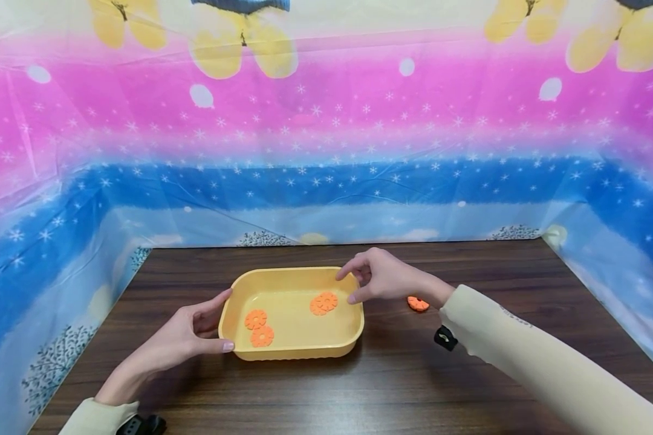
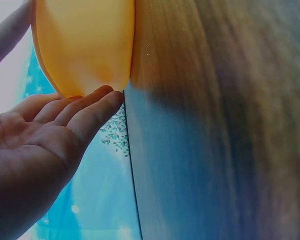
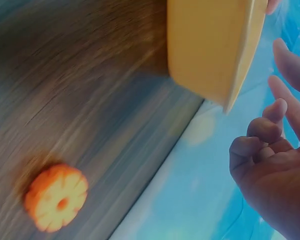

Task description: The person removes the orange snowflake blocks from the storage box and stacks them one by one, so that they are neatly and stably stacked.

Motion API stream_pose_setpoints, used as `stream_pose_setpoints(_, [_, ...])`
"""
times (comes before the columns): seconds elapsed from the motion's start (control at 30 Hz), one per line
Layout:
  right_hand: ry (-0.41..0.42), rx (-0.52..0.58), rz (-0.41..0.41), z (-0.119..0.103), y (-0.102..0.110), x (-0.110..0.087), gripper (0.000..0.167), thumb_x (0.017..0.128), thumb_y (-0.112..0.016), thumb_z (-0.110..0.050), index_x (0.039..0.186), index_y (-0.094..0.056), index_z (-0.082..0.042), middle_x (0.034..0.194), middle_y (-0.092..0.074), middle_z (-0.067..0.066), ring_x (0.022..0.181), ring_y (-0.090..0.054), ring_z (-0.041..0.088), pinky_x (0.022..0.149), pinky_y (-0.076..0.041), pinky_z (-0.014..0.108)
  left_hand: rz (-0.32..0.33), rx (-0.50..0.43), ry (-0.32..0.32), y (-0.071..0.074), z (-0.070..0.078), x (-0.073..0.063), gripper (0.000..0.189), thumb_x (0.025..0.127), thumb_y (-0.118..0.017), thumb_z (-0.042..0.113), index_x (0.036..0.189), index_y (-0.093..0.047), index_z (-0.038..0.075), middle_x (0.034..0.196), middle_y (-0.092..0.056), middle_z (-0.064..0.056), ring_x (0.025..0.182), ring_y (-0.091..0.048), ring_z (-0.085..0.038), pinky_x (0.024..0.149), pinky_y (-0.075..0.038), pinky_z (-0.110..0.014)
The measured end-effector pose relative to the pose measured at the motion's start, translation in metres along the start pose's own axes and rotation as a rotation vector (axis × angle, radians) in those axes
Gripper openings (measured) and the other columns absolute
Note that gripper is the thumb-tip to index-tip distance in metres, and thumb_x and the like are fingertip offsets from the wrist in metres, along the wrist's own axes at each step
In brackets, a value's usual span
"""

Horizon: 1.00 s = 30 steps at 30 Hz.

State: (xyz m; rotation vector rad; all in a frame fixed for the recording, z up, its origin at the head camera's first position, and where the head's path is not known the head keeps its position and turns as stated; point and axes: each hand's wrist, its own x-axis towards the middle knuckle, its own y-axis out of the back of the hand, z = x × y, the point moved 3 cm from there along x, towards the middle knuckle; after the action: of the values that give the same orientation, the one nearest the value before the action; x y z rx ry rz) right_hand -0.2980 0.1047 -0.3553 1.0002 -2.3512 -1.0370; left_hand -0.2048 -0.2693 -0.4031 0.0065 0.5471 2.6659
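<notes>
A yellow rectangular tray [image 1: 294, 350] with rounded corners lies on the table. Its left end sits between the thumb and fingers of my left hand [image 1: 176, 338], fingertips against the wall in the left wrist view. My right hand [image 1: 383, 275] hovers over the right end, holding nothing, with index finger and thumb apart and the other fingers bent. Inside are flat orange flower-shaped notched discs: two touching discs [image 1: 262, 336] at the left and two overlapping discs [image 1: 326, 301] at the right. Another orange notched disc [image 3: 57, 197], rather thick, lies on the table, partly hidden by my right wrist in the head view.
The dark wood-grain table [image 1: 326, 399] ends at the back against a printed cloth [image 1: 326, 181] with snowflakes. The cloth also rises on the left and right sides. A black strap device [image 1: 445, 338] sits at my right wrist, another [image 1: 141, 425] at my left.
</notes>
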Motion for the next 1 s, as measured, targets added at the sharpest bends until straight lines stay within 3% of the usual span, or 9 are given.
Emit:
stream_pose_setpoints(0.23, [0.009,0.028,-0.021,-0.009,-0.013,0.019,0.038,0.086,-0.088,-0.019,0.123,-0.077,-0.016,0.081,-0.051,0.010,0.069,-0.041,0.014,0.065,-0.034,0.027,-0.001,-0.006,0.007,0.000,0.001,-0.001,0.102,0.088,-0.085,0.015,0.166,-0.020,0.003,0.165,-0.030,-0.028,0.146,-0.040,-0.045,0.104,-0.054,-0.033])
stream_pose_setpoints(0.5, [0.034,0.057,-0.050,-0.016,-0.026,0.036,0.041,0.084,-0.089,-0.015,0.123,-0.077,-0.010,0.075,-0.044,0.000,0.067,-0.038,0.014,0.064,-0.032,0.025,-0.002,-0.014,0.012,0.001,0.001,-0.001,0.102,0.088,-0.085,0.015,0.166,-0.020,0.004,0.165,-0.028,-0.028,0.145,-0.040,-0.045,0.103,-0.055,-0.033])
stream_pose_setpoints(1.0, [0.017,0.052,-0.142,-0.010,-0.047,0.056,0.043,0.082,-0.089,-0.010,0.123,-0.076,-0.001,0.062,-0.033,-0.003,0.058,-0.029,0.011,0.060,-0.029,0.024,-0.001,-0.020,0.010,0.001,-0.002,-0.001,0.101,0.088,-0.085,0.014,0.166,-0.021,0.004,0.166,-0.027,-0.028,0.144,-0.042,-0.045,0.102,-0.055,-0.033])
